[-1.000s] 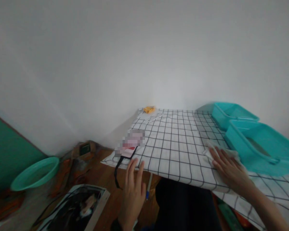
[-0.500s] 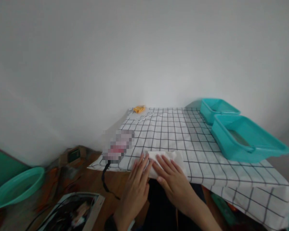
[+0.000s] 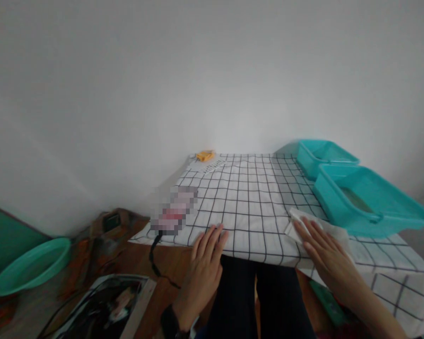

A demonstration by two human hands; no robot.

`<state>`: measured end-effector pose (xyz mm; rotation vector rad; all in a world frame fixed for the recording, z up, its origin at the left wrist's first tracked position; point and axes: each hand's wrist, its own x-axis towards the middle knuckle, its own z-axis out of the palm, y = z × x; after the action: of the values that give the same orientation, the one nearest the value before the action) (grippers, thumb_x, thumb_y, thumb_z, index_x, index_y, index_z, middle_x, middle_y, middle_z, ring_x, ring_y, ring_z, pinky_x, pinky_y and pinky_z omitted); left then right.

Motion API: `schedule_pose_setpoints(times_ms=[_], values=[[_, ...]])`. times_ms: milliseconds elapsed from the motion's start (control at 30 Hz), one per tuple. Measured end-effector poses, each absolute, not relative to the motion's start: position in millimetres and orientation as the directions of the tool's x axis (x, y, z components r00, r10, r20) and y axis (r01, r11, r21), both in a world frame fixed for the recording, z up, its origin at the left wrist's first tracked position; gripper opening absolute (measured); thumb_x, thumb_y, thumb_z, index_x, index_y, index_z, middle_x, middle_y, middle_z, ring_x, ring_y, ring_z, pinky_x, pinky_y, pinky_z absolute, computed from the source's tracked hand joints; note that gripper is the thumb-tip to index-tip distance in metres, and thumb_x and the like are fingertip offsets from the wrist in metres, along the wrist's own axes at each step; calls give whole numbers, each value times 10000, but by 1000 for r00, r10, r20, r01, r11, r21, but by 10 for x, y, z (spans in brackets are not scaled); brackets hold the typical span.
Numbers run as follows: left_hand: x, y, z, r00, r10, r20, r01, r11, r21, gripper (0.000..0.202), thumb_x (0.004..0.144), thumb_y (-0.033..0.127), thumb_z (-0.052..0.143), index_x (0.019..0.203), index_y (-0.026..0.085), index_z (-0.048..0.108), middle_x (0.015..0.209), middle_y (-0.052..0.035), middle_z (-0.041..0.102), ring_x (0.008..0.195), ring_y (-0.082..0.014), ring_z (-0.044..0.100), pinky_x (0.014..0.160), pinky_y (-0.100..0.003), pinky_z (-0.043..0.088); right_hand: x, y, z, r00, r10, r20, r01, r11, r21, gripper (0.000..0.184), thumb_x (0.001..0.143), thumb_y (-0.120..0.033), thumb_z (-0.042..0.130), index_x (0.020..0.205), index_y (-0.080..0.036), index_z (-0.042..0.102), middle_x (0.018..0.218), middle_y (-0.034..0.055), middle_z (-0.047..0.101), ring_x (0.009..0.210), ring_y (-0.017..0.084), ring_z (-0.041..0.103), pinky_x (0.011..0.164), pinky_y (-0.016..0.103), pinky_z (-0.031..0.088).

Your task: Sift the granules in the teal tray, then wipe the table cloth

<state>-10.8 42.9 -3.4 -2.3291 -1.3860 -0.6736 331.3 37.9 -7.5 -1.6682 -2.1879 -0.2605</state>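
My right hand (image 3: 321, 247) lies flat on a folded white cloth or tissue (image 3: 339, 233), fingers stretched out, at the right part of the table's front edge. Part of the white piece is hidden beneath the palm. My left hand (image 3: 207, 256) rests with straight fingers on the front edge of the black-and-white checked tablecloth (image 3: 247, 202), holding nothing. A dark band (image 3: 171, 322) circles the left wrist. Close to the right hand stands the nearer turquoise plastic basket (image 3: 367, 197).
A second turquoise basket (image 3: 325, 155) stands behind the first. At the back left lies a yellow item (image 3: 205, 156) by a white perforated piece (image 3: 215, 166). A blurred-out device (image 3: 176, 210) with a black cable (image 3: 152, 261) lies at left. On the floor sits a green basin (image 3: 31, 266).
My right hand has slid to the right with the white cloth or tissue, away from the left hand. The left hand stays near its place, now on the tablecloth alone.
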Motion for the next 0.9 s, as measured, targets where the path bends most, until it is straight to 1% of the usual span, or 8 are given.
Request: schedule_pose_setpoints(times_ms=[67, 133, 267, 333, 533, 700, 800, 900], values=[[-96, 435, -67, 392, 720, 572, 890, -454, -40, 666, 854, 1, 443, 1495, 182, 411, 1568, -66, 453, 1491, -229, 327, 1228, -455, 246, 3220, 452, -56, -199, 883, 425, 968, 245, -55, 594, 1053, -407, 176, 1627, -346, 34, 1670, 24, 228, 1520, 275, 236, 1141, 549, 374], [-84, 439, -92, 378, 724, 577, 896, -443, -31, 652, 867, 19, 454, 1497, 180, 408, 1570, -72, 450, 1492, -236, 325, 1231, -463, 237, 3119, 545, -32, -170, 889, 426, 977, 208, -45, 611, 1046, -439, 197, 1634, -319, 79, 1666, 50, 243, 1517, 302, 244, 1139, 579, 361], [-65, 439, -119, 367, 738, 567, 903, -430, -25, 671, 879, 36, 463, 1524, 195, 371, 1585, -67, 429, 1499, -236, 313, 1239, -466, 220, 2926, 770, 12, -163, 907, 387, 977, 202, -61, 608, 1047, -425, 152, 1604, -226, 291, 1639, 102, 310, 1514, 310, 253, 1150, 581, 343], [-59, 436, -130, 361, 742, 565, 907, -421, -26, 678, 877, 36, 465, 1527, 202, 370, 1582, -67, 435, 1497, -233, 319, 1239, -463, 224, 2804, 876, 43, -191, 913, 362, 970, 232, -75, 604, 1049, -414, 154, 1580, -202, 350, 1640, 110, 305, 1520, 299, 236, 1167, 568, 322], [-47, 434, -167, 348, 739, 577, 913, -406, -30, 689, 864, 38, 483, 1517, 238, 393, 1580, -71, 434, 1493, -249, 325, 1230, -487, 233, 2232, 1025, 225, -322, 903, 284, 918, 371, -140, 575, 1054, -394, 216, 1574, -193, 358, 1651, 100, 268, 1531, 279, 195, 1202, 547, 271], [-42, 441, -184, 350, 749, 563, 916, -401, -37, 617, 875, 53, 486, 1465, 230, 460, 1561, -84, 449, 1500, -255, 309, 1229, -496, 233, 1866, 980, 394, -533, 819, 212, 792, 571, -216, 555, 1074, -405, 189, 1579, -234, 343, 1654, 41, 267, 1534, 219, 185, 1223, 476, 259], [-37, 440, -189, 341, 747, 571, 920, -389, -41, 578, 869, 56, 492, 1425, 214, 499, 1510, -97, 501, 1483, -257, 342, 1219, -493, 259, 1819, 951, 433, -567, 801, 193, 765, 599, -236, 565, 1077, -415, 172, 1581, -218, 336, 1661, 43, 242, 1537, 222, 165, 1227, 481, 246], [-31, 428, -179, 340, 744, 575, 921, -386, -45, 597, 865, 57, 492, 1442, 210, 479, 1500, -101, 512, 1480, -261, 350, 1216, -501, 273, 1848, 965, 431, -577, 796, 182, 757, 605, -248, 566, 1077, -420, 166, 1582, -227, 331, 1659, 42, 241, 1535, 218, 172, 1226, 483, 247]])
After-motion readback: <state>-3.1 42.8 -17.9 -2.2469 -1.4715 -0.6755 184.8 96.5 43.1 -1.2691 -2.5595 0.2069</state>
